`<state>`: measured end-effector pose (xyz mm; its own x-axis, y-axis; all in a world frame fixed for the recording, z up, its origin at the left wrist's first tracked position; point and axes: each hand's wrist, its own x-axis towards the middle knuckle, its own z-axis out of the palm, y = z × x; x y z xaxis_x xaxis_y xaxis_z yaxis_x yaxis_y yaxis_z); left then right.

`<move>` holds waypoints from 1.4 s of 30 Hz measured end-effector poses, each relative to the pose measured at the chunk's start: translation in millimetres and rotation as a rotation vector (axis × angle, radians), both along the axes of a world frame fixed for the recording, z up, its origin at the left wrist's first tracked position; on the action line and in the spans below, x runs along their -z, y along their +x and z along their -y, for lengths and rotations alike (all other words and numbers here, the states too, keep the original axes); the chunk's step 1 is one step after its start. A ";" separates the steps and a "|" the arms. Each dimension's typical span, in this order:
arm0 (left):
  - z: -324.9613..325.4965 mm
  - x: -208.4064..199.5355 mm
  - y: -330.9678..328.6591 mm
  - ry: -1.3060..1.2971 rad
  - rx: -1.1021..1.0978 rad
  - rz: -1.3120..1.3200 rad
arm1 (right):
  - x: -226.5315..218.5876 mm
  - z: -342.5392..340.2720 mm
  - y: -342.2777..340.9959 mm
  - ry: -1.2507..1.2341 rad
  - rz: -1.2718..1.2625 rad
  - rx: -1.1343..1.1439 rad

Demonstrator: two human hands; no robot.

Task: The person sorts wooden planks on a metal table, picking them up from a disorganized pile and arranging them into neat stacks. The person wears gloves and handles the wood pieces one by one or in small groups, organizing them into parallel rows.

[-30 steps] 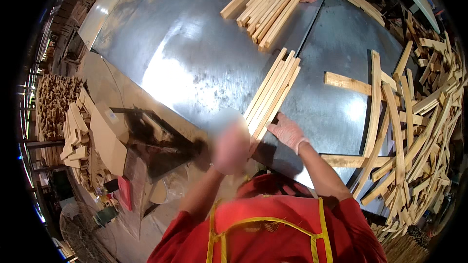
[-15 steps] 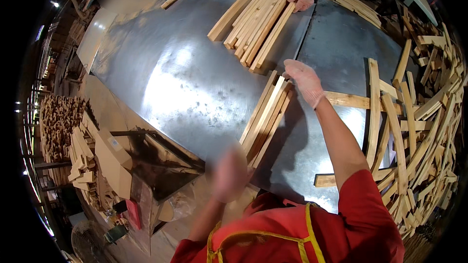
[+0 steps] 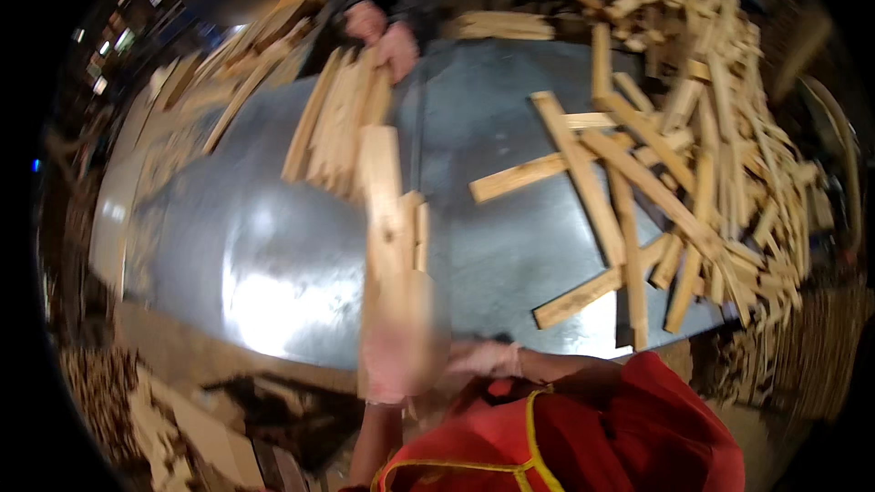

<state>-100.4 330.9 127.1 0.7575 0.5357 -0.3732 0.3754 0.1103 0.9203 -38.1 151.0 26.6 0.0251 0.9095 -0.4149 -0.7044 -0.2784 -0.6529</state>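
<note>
My left hand (image 3: 386, 369), in a pale work glove and smeared by motion, is closed at the near end of a wooden strip (image 3: 386, 228). The strip points away from me above the metal table, overlapping other strips (image 3: 417, 232) beside it. Close by on the right is my right hand (image 3: 485, 359), also gloved, near the strips' near ends. Its fingertips are blurred and partly hidden, so its grip does not show. Farther off, a co-worker's gloved hands (image 3: 396, 50) rest on the far ends of a row of wooden strips (image 3: 335, 128).
Crossed loose strips (image 3: 583, 182) lie on the right of the metal table (image 3: 273, 246), running into a big tangled heap (image 3: 720, 128). A small stack (image 3: 504, 25) is at the far edge. More wood pieces are at lower left.
My view has swung, shifting the scene leftward and bringing the heap further in. My right hand has come back from the strips' far ends to beside my left hand. One strip now stands out above the rest.
</note>
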 end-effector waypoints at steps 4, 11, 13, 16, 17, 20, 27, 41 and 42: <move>12.6 23.6 -5.4 0.087 0.240 -0.008 | -71.3 34.1 -14.4 -0.072 0.025 -0.079; 68.2 59.5 -18.7 0.286 0.480 0.071 | -37.8 131.8 27.6 -0.131 0.411 0.328; 39.6 150.6 -28.9 0.280 0.700 0.177 | -31.4 188.2 84.4 -0.240 0.614 0.401; 59.2 155.5 -48.9 0.007 0.627 0.092 | -161.2 262.6 230.3 -0.243 1.057 0.891; 81.0 146.4 -44.4 -0.146 0.577 0.039 | -194.3 294.2 265.1 -0.146 1.023 1.163; 117.6 131.1 -14.9 0.417 0.866 0.016 | -275.5 353.3 338.0 0.212 0.893 1.596; 214.0 145.6 46.0 0.378 0.957 -0.019 | -77.2 447.8 316.4 -1.198 1.516 0.655; 215.9 74.7 21.7 0.719 0.979 -0.101 | -80.4 366.7 208.0 -1.174 1.259 0.449; 210.1 82.4 19.6 0.750 0.989 -0.106 | -72.7 351.3 196.7 -1.121 1.239 0.487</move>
